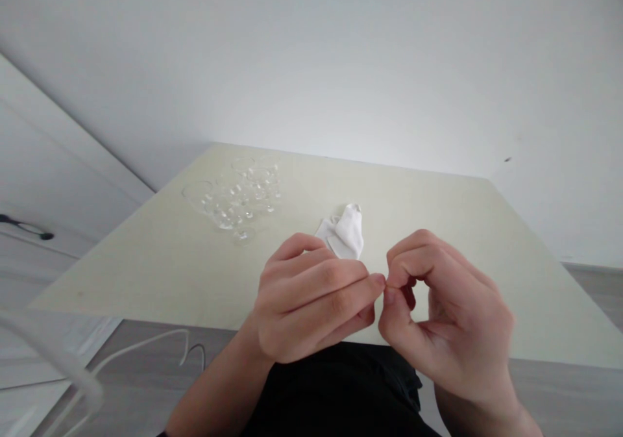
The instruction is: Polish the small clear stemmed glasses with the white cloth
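Note:
My left hand (311, 297) and my right hand (445, 313) are held together over the near edge of a pale table (146, 262). Both have curled fingers, and their fingertips meet in a pinch between them. Whatever sits in that pinch is too small to make out. Just behind the hands a crumpled white cloth (344, 232) lies on the table. Several clear glasses (236, 197) stand in a group at the far left of the tabletop.
A white wall rises behind the table. A white cabinet with a dark handle (26, 228) stands at the left. White cables (121, 356) trail over the grey floor at the lower left. My dark clothing (341, 391) fills the bottom centre.

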Motion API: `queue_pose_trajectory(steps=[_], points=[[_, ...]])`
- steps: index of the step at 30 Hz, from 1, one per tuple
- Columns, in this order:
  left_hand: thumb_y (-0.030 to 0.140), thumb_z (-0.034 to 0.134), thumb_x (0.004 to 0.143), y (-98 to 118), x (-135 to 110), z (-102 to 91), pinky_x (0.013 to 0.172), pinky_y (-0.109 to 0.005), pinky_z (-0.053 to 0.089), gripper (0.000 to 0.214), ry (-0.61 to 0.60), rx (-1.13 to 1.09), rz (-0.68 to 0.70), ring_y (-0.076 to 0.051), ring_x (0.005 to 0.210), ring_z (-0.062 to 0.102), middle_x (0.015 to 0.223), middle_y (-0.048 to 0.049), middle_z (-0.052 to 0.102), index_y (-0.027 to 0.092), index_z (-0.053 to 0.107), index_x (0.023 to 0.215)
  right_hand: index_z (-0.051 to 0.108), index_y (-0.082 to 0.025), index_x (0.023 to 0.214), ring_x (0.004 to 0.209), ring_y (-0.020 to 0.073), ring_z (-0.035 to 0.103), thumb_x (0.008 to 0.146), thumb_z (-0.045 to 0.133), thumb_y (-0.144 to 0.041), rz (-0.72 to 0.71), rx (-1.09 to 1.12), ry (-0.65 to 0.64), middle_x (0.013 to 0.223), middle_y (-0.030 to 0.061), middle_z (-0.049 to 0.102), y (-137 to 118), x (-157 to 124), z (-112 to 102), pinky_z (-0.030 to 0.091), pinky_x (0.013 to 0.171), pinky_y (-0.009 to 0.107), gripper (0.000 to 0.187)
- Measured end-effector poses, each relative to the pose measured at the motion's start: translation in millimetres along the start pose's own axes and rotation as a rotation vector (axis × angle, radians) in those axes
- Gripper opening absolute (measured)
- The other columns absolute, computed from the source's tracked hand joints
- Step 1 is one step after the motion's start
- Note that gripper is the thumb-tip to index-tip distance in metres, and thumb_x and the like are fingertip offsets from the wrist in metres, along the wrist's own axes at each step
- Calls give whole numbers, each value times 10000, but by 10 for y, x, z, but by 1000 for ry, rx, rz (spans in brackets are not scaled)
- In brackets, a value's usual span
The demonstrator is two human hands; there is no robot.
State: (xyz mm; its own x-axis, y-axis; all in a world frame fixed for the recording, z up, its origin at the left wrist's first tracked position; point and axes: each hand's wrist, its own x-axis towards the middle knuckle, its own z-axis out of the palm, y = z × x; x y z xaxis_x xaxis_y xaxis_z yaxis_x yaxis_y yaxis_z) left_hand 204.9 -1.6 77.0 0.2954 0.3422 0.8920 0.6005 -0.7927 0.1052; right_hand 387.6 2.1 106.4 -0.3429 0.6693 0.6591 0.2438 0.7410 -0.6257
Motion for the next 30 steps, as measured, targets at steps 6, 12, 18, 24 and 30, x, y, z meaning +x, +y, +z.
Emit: queue_pose_trajectory(steps=[6, 12, 18, 24, 30], points=[[255, 700, 880, 47, 65, 12, 710, -279, 476, 128, 81, 24, 36, -85, 656, 633, 848, 29, 734, 224, 675, 1001, 517, -214, 789, 593, 115, 489, 743, 598, -70, 8, -13, -23, 712, -11, 519, 13, -3, -10, 393, 500, 260, 172], [246, 686, 892, 63, 65, 6, 708, -289, 471, 115, 63, 32, 36, -90, 658, 638, 849, 24, 738, 221, 674, 1003, 508, -220, 786, 621, 129, 502, 761, 593, -84, -6, -16, -19, 716, -4, 523, 26, -3, -4, 403, 515, 267, 163], [272, 675, 903, 66, 46, 17, 693, -292, 465, 112, 55, 66, 22, -93, 657, 636, 847, 24, 735, 234, 674, 1008, 503, -220, 765, 615, 132, 503, 767, 599, -99, -38, 4, -5, 709, 1, 532, 50, 9, 12, 403, 512, 269, 155], [257, 690, 888, 41, 28, 21, 704, -291, 470, 130, 65, 50, 45, -93, 674, 643, 855, 24, 734, 231, 681, 1015, 500, -218, 788, 629, 133, 509, 751, 593, -80, -31, 31, -11, 719, -1, 521, 72, -7, 31, 397, 527, 276, 171], [207, 708, 858, 49, 27, 6, 711, -281, 479, 157, 79, 35, 13, -84, 660, 635, 843, 35, 731, 219, 683, 1013, 509, -221, 788, 632, 139, 519, 750, 608, -79, -12, 78, 1, 707, 0, 522, 90, -22, 34, 403, 522, 278, 177]])
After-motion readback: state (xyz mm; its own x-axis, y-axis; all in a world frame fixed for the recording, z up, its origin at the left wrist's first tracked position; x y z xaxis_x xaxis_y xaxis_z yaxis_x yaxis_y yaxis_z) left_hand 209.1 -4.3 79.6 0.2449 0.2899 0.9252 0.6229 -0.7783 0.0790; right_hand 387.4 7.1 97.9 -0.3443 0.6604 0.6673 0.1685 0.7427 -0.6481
